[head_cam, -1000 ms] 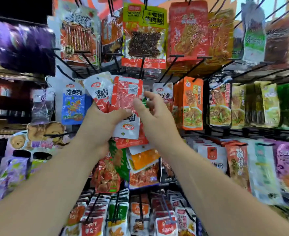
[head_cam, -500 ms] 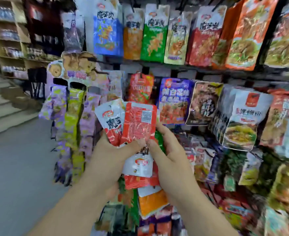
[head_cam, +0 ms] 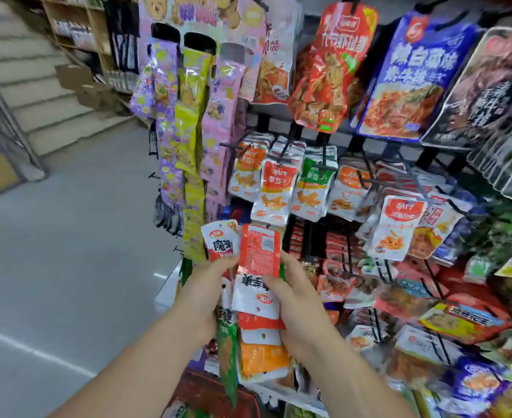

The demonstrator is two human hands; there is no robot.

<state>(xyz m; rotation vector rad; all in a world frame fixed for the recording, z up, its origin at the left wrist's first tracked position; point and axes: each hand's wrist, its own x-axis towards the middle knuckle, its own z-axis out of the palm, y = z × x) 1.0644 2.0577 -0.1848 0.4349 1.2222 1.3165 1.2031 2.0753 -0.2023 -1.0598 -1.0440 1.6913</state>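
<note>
- Head view, centre of the frame: the left hand (head_cam: 209, 285) pinches a white-and-red packet (head_cam: 221, 240), its thumb pressed on the packet's lower edge and its fingers hidden behind.
- Just right of it, the right hand (head_cam: 300, 300) grips a red packet (head_cam: 260, 250) by its bottom edge, thumb in front and fingers curled behind.
- The two packets stand upright and overlap, with the red one in front.
- Below them, between the two palms, hang a white packet (head_cam: 256, 297), an orange packet (head_cam: 260, 359) and a long green packet (head_cam: 227, 336). Which hand bears these I cannot tell.
- Behind the hands, filling the right half of the frame, a wire rack (head_cam: 354, 146) carries hanging snack bags.
- Small white pouches (head_cam: 274, 188) on hooks hang just above the held packets.
- In the upper right hang a large red bag (head_cam: 330, 70) and a blue bag (head_cam: 411, 76).
- At upper centre, strips of purple sachets (head_cam: 165, 116) and yellow sachets (head_cam: 192, 140) hang down beside the rack.
- The left of the frame shows grey floor (head_cam: 67, 236), and stairs (head_cam: 37, 95) rise in the upper left.
</note>
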